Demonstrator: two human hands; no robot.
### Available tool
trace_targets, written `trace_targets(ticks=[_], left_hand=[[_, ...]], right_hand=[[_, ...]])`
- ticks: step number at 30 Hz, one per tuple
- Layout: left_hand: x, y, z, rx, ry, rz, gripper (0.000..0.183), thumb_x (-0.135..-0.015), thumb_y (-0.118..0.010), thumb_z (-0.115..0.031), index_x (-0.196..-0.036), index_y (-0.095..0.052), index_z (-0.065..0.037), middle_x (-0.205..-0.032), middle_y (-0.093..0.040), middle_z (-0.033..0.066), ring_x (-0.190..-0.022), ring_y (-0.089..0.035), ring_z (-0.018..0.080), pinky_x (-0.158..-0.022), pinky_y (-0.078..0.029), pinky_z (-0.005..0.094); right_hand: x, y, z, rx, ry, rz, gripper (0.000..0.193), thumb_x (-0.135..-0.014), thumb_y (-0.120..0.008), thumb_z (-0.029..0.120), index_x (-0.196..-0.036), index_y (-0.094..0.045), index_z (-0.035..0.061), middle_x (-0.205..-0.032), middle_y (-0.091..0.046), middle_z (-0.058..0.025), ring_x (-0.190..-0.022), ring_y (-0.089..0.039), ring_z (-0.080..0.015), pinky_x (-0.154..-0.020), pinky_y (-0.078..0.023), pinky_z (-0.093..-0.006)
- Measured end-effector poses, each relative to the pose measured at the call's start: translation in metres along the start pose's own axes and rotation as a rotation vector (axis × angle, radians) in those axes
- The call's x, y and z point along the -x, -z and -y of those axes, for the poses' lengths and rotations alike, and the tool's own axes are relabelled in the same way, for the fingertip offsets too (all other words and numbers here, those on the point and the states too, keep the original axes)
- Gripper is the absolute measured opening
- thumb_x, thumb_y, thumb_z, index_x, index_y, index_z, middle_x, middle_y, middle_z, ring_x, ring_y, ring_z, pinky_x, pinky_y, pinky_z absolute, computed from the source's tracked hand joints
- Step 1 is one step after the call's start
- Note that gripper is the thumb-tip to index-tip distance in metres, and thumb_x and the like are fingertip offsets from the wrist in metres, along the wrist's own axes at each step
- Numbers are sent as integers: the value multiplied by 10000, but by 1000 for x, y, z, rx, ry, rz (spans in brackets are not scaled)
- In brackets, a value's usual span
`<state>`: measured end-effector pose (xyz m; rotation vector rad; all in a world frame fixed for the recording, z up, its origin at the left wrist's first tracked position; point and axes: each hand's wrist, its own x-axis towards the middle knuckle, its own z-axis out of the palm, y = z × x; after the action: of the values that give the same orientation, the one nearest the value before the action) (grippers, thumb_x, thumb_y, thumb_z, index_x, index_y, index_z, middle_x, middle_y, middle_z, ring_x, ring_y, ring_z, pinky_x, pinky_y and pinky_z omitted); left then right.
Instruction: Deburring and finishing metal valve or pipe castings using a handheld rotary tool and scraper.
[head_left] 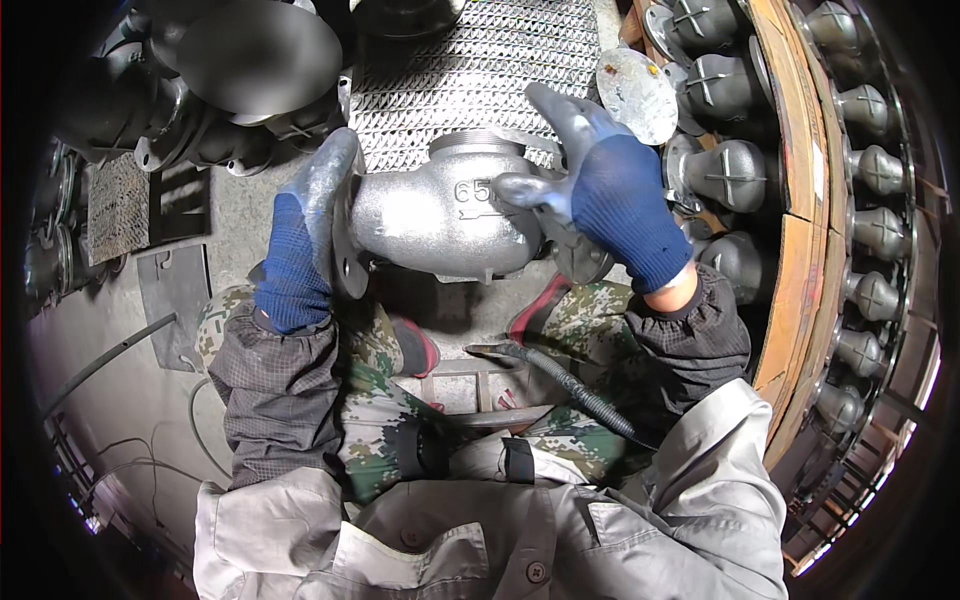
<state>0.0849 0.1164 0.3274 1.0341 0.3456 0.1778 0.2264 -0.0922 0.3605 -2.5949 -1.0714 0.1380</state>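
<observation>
A silver cast-metal valve body [430, 220] hangs level between my hands, above the floor and in front of my knees. It has raised markings with an arrow on its side, a threaded neck on top and a round flange at each end. In a blue and grey work glove, my left hand [308, 220] presses against the left flange, fingers pointing up. My right hand [605, 185], gloved alike, is closed round the right end, its thumb across the body and its fingers behind. The right palm's contact with the flange is partly hidden.
A patterned metal grating [480, 70] lies beyond the valve body. Dark castings [190, 130] are piled at the far left. At right, wooden boards [790, 190] stand between rows of flanged castings [727, 175]. A ribbed hose with a nozzle [565, 380] lies between my legs.
</observation>
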Motion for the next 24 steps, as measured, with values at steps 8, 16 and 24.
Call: trace_targets(ticks=[8, 16, 24], left_hand=[[-2, -6, -7, 74, 90, 43, 326, -874, -546, -160, -1146, -530, 19, -1038, -597, 132, -967, -580, 197, -843, -461, 309], [1, -8, -11, -98, 172, -133, 322, -973, -446, -267, -1102, -557, 7, -945, -593, 60, -856, -554, 128, -782, -455, 263], [1, -13, -14, -194, 192, -189, 413, -972, -444, -336, -1162, -541, 17, -992, -600, 90, -893, -575, 136, -800, -470, 274]], right_hand=[[-1, 13, -5, 48, 14, -82, 619, -807, -624, 462, -1282, -498, 85, -1037, -606, -195, -925, -609, -342, -781, -496, -413], [43, 53, 21, 236, 204, 47, 341, -778, -659, 99, -1115, -612, 116, -898, -634, -116, -769, -615, -294, -642, -485, -385], [45, 45, 18, 312, 303, 28, 328, -734, -663, 118, -1059, -620, 127, -736, -569, -80, -649, -575, -277, -547, -443, -400]])
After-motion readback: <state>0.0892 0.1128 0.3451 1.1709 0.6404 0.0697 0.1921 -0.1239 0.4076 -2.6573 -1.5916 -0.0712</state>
